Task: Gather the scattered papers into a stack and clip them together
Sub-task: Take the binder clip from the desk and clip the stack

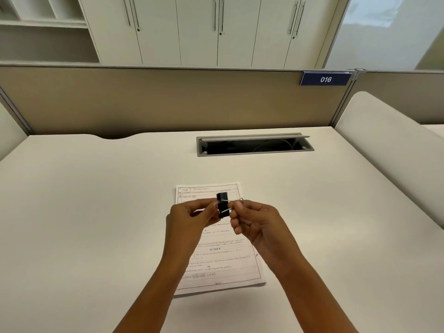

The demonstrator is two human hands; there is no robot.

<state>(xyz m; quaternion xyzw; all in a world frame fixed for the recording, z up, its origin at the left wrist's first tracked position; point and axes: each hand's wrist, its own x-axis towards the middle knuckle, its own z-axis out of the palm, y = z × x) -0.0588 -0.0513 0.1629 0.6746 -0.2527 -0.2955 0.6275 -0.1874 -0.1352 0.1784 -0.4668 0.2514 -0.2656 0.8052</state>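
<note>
Pinching binder clip [222, 205] with left hand [189, 219], seemingly its wire handles [238, 201] with right hand [257, 224], above stacked papers [223, 263] toward desk [96, 212] front edge.

Pale desk [96, 212] with open cable hatch [254, 145], tan partition [156, 99], white cabinets [199, 30] behind.

Head view — forward-down, close over desk [96, 212].

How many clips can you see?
1: the clip is pinched between the left hand and right hand, over the papers. No other shows.
</note>
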